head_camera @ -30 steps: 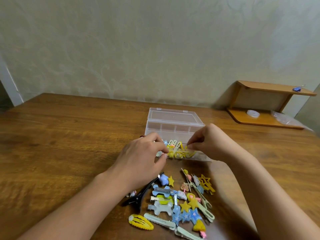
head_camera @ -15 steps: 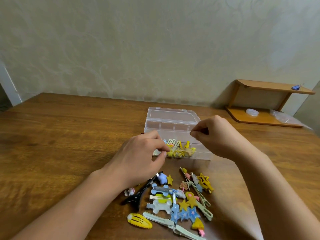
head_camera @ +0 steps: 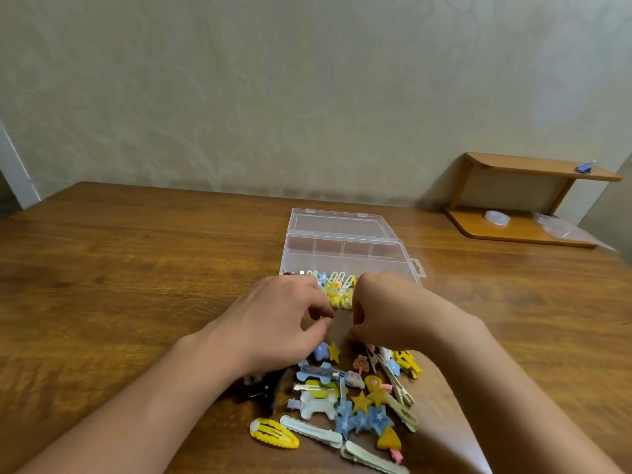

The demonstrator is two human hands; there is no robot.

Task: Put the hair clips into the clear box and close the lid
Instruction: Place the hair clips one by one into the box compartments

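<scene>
Fingers of both hands curled inward, tips nearly meeting over a bare patch of wooden table [head_camera: 136,268] between box and pile. Left hand [head_camera: 273,319] knuckles up, thumb and forefinger drawn close together; whether anything is pinched between them cannot be told. Right hand [head_camera: 386,313] curled tighter, fingertips tucked down and hidden, contents also impossible to tell. Half a second earlier, right hand raised over the clear box [head_camera: 345,254] and left hand at its near edge; now both pulled back toward the body and lowered to the far edge of the loose pile. Clear box open, lid [head_camera: 337,224] folded flat behind it, far compartments bare, near row holding yellow, white and pink hair clips [head_camera: 337,292], partly hidden behind the knuckles. Loose pile of hair clips [head_camera: 355,401] just below the hands: yellow and blue stars, white bone shape, yellow snap clip [head_camera: 273,437], long pale clips, black claw clip [head_camera: 263,391] under the left wrist. Small wooden shelf [head_camera: 533,196] against the wall at far right, well apart.
</scene>
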